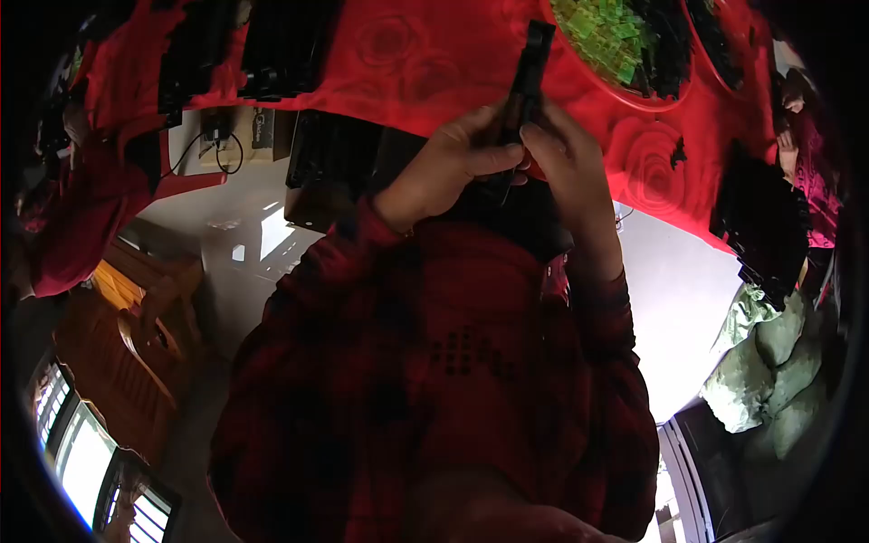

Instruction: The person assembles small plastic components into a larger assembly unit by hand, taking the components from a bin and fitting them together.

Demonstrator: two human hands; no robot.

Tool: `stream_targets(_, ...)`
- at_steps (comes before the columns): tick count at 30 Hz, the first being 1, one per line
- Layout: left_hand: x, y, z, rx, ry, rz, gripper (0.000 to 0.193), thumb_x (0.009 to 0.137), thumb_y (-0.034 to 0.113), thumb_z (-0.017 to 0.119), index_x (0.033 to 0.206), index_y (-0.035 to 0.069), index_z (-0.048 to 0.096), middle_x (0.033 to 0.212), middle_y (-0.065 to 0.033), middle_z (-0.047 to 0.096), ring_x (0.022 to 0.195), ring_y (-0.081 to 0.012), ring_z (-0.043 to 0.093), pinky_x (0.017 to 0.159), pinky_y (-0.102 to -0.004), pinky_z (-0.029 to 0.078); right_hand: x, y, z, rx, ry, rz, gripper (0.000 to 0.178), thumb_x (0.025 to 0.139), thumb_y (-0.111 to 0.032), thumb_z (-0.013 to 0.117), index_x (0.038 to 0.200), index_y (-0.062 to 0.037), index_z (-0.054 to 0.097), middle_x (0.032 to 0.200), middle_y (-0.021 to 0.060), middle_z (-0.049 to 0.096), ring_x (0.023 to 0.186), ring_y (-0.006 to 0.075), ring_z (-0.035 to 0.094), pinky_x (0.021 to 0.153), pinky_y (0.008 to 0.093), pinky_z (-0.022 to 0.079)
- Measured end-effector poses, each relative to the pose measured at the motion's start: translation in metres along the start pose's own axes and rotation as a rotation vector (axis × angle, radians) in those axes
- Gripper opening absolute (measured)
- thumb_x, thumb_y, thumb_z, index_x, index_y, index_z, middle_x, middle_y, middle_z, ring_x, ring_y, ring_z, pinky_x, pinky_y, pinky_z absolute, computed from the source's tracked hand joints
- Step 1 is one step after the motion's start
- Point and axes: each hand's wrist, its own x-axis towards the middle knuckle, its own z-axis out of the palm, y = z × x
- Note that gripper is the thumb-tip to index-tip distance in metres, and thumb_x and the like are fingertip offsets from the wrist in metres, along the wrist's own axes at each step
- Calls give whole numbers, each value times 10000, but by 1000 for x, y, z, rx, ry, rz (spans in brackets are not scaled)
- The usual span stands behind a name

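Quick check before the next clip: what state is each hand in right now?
Left hand: closed, holding the long black piece, thumb laid toward it.
Right hand: closed, holding the same piece from its right side.

on my feed, pale sacks sit heaped low to the right of the hands; well to their left i make out brown wooden furniture, a bright window and another person's red sleeve.

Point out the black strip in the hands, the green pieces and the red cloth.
Black strip (529, 77), head view: on its upper half.
Green pieces (605, 38), head view: middle of their visible part.
Red cloth (380, 77), head view: bare patch left of the strip.
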Motion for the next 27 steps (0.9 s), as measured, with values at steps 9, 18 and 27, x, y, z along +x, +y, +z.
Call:
stream_targets(9,1,-10,-4,114,5,121,636,928,13,613,1491,27,318,1214,-58,572,1045,-138,589,913,-291,507,0,4,6,3,63,-40,355,936,-95,564,1276,2,533,853,49,644,744,98,617,613,245,512)
stream_targets(18,2,-13,-2,595,15,269,780,879,-36,650,1538,97,254,1243,-53,536,1160,-139,534,978,-292,467,9,34,7,-135,216,-148,145,846,-50,631,952,6,549,759,31,606,672,84,568,564,253,446)
stream_targets(27,0,-18,5,829,144,304,743,814,27,714,1471,25,367,1272,-174,544,1189,-285,551,992,-355,443,10,53,9,-250,296,-151,200,817,-99,642,955,14,551,782,131,632,711,195,623,623,349,484)
